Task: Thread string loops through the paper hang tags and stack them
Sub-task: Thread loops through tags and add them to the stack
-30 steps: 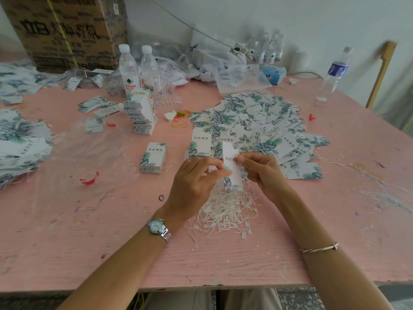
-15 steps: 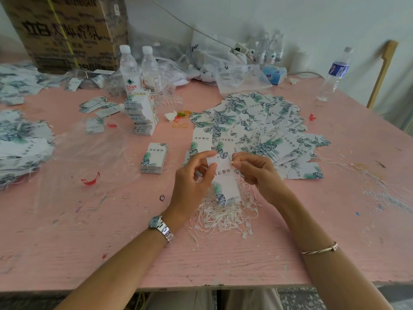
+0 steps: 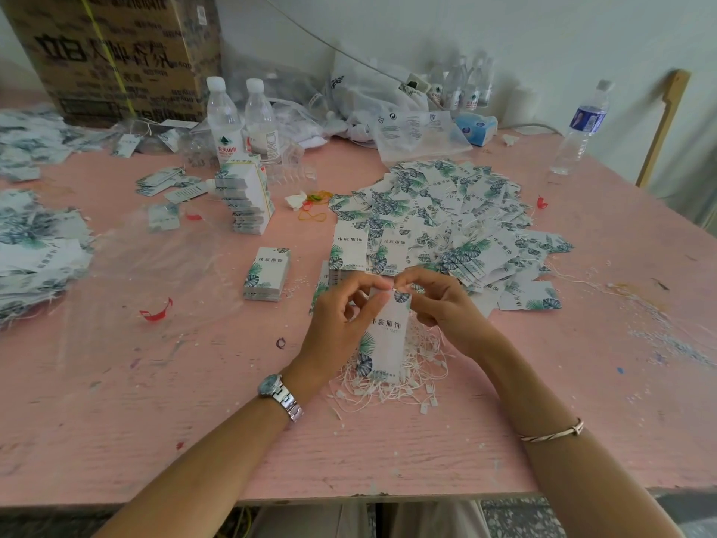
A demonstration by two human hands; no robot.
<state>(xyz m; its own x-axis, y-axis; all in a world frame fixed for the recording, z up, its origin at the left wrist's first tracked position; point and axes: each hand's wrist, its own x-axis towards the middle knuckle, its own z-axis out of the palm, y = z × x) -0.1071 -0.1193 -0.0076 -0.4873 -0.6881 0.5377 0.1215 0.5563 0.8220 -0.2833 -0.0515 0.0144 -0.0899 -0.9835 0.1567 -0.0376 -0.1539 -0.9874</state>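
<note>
Held upright just above the loose pile of thin white string loops (image 3: 415,366), printed face toward the camera: one white paper hang tag with green leaf print (image 3: 388,335). Pinched at its top edge by the left hand (image 3: 341,320), thumb and forefinger curled onto the card, other fingers loosely bent. Met there by the right hand (image 3: 442,308), fingertips closed on a small white string tip (image 3: 394,290), apparently at the punched hole; too small to confirm.

Probably very light, thin and fairly stiff, yet easy to crease or to tear at the hole. Best gripped by the edges close to the hole, leaving the opening free. For the strings, limp and tangle-prone, better a pinch right at the tip, one at a time.

Against half a second ago: grip moved from the lettering up to the very top edge, tag hanging lower, fingertips of both hands drawn closer together.

Beneath, a pink wooden table (image 3: 194,413); beyond, a wide spread of matching leafy tags (image 3: 446,219); to the left, a small squared stack of tags (image 3: 267,273).
</note>
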